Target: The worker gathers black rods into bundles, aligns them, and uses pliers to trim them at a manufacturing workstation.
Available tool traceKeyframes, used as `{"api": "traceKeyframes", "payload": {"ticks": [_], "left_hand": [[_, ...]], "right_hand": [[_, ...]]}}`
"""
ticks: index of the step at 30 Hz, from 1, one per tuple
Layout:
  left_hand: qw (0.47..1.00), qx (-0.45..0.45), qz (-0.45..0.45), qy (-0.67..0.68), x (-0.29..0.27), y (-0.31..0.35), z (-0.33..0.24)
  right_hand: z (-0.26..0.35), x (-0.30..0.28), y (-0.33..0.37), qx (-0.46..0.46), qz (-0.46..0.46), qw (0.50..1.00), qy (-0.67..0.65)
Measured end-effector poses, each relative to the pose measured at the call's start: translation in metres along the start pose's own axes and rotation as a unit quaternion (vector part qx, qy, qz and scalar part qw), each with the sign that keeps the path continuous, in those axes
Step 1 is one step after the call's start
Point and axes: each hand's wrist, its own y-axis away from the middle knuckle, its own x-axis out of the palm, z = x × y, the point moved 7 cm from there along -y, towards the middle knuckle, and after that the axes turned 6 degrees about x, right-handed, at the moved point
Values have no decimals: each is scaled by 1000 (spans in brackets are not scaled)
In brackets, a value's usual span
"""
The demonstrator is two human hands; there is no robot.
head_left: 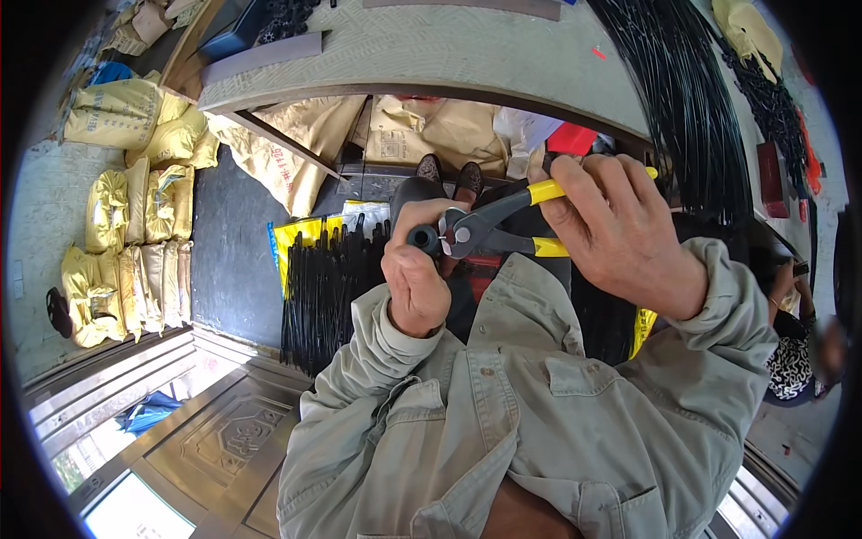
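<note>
My left hand [416,289] is closed around a dark round tube [422,238], whose open end shows a hole. A pair of end-cutting pincers [489,228] with dark jaws and yellow-sleeved handles is in my right hand [620,225]. My right fingers curl over the upper handle, and the lower handle comes in against the thumb side. The two handles stand apart. At the tube's side, right by my left fingers, are the jaws of the pincers. A small shiny bit shows there, but I cannot tell what it is.
Left of my lap lies a thick bundle of black rods [332,292]. A worktable [485,54] stands ahead, with long black strands [678,99] at its right. Yellow sacks [126,207] are stacked at the far left. Another person [795,337] sits at the right edge.
</note>
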Motion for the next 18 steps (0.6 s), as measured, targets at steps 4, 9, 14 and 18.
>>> {"api": "traceKeyframes", "payload": {"ticks": [4, 9, 14, 18], "left_hand": [[997, -6, 9, -70, 1, -2, -1], [999, -25, 33, -17, 3, -5, 8], [988, -32, 134, 76, 0, -5, 11], [975, -2, 194, 113, 10, -2, 7]], "right_hand": [[-4, 23, 4, -58, 159, 982, -80], [-4, 30, 3, -59, 101, 974, -195], [-14, 31, 2, -64, 220, 875, -426], [-18, 34, 8, 42, 450, 674, -584]]}}
